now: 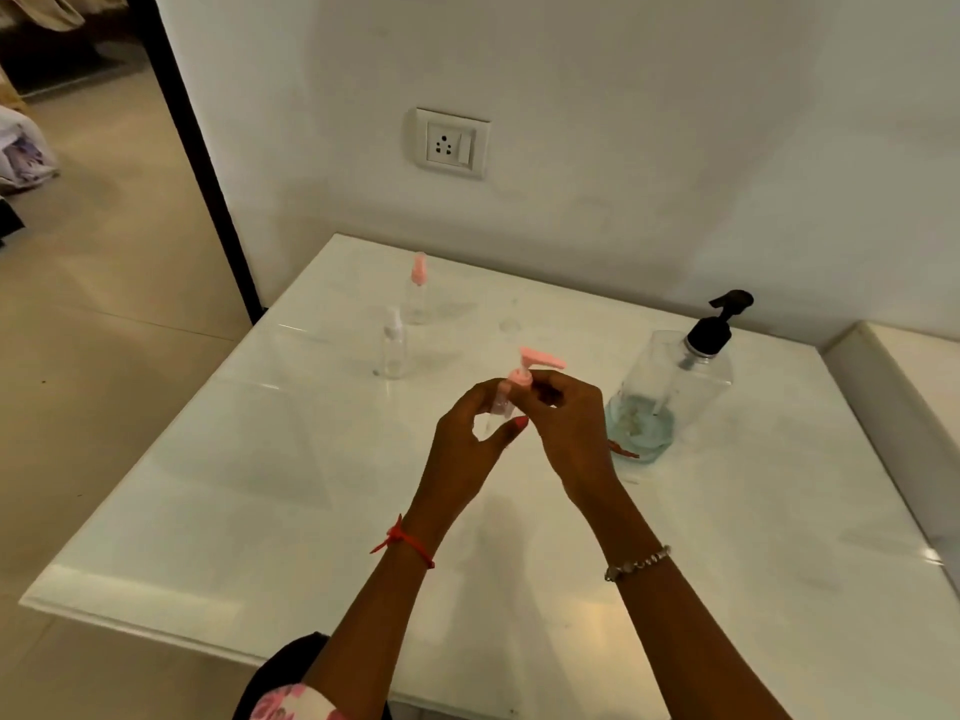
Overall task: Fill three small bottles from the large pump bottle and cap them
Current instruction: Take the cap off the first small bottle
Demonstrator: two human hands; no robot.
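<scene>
over the middle of the white worktop (260,485) the left hand (465,444) has its fingers curled round a small clear bottle (500,403), while the right hand (569,433) pinches the pink pump cap (525,375) at the bottle's neck between its fingers. the large pump bottle (670,392), black-topped with a little bluish liquid at the bottom, stands just right of the hands; a clear-topped small bottle (393,345) and a pink-topped small bottle (418,293) stand farther back on the left.

Around the left hand (467,444) and right hand (569,428), both gripping a small bottle (500,405) over the table (249,511), the large pump bottle (675,381) is crowding 3 o'clock. A clear-capped bottle (393,348) at 10 and a pink-capped bottle (418,291) at 11 are standing well off. The stretch from 6 through 9 is lying open.
</scene>
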